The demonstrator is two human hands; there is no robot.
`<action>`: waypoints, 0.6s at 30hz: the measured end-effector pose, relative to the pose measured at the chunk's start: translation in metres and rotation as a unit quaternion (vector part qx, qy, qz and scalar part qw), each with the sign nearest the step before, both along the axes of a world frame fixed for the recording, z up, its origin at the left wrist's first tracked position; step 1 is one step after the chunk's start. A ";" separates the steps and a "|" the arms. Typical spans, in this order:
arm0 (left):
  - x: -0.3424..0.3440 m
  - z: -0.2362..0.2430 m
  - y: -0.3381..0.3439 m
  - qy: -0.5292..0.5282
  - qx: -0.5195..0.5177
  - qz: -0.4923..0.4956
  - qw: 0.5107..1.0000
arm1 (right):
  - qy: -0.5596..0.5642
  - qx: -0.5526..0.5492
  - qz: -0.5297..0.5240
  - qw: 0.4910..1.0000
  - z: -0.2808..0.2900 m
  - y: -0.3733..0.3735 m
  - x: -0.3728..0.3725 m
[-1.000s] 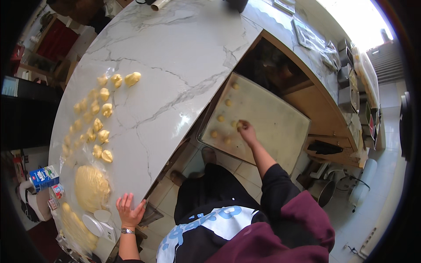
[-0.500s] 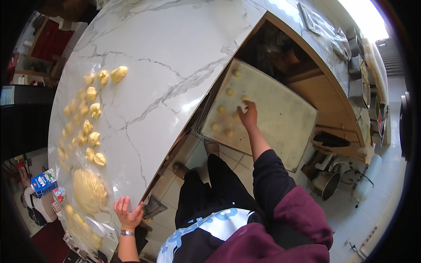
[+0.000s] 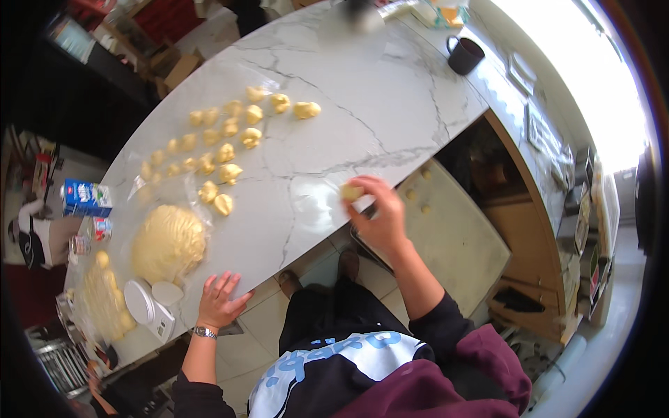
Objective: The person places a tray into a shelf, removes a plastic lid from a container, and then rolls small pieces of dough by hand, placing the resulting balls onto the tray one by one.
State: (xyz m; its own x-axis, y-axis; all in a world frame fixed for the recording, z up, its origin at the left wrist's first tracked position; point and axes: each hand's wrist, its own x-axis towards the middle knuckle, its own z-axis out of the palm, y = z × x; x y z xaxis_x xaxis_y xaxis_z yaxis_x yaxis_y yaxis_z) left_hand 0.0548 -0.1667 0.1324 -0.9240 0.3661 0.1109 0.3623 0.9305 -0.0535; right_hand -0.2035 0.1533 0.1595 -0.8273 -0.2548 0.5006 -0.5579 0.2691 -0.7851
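Observation:
My right hand (image 3: 382,212) is raised by the front edge of the marble-patterned table (image 3: 334,150), its fingers closed on a small yellow dough ball (image 3: 351,191). My left hand (image 3: 220,304) rests with fingers spread at the table edge, holding nothing. Nearest to it is a large mound of yellow dough (image 3: 171,240) on plastic film. Beyond the mound, rough dough pieces (image 3: 230,173) lie in loose rows. Lower than the tabletop, to the right of my right hand, a large pale baking tray (image 3: 456,244) carries several small dough balls (image 3: 411,194); my hand partly hides the tray.
A white kitchen scale (image 3: 162,323) stands left of my left hand, beside more film-covered dough (image 3: 104,299). A blue carton (image 3: 87,198) is on the far left. A dark mug (image 3: 465,56) stands at the back right. An open wooden cabinet (image 3: 523,230) is beside the tray.
My right hand has come up from the tray to the table edge with a dough ball in its fingers. The view has turned, showing more tabletop. My left hand stays at the edge.

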 end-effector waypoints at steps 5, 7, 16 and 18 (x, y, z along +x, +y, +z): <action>-0.007 0.003 0.007 0.024 -0.005 0.002 1.000 | 0.028 0.178 0.161 0.971 -0.026 -0.070 -0.018; -0.005 0.003 0.005 0.041 -0.013 0.005 0.999 | 0.046 0.195 0.143 0.969 -0.017 -0.082 -0.029; -0.001 -0.010 0.003 0.080 0.015 0.002 0.997 | 0.008 0.150 0.362 0.920 -0.038 -0.064 -0.029; -0.001 -0.012 0.007 0.098 0.028 0.008 0.995 | 0.079 0.252 0.210 0.941 -0.030 -0.082 -0.052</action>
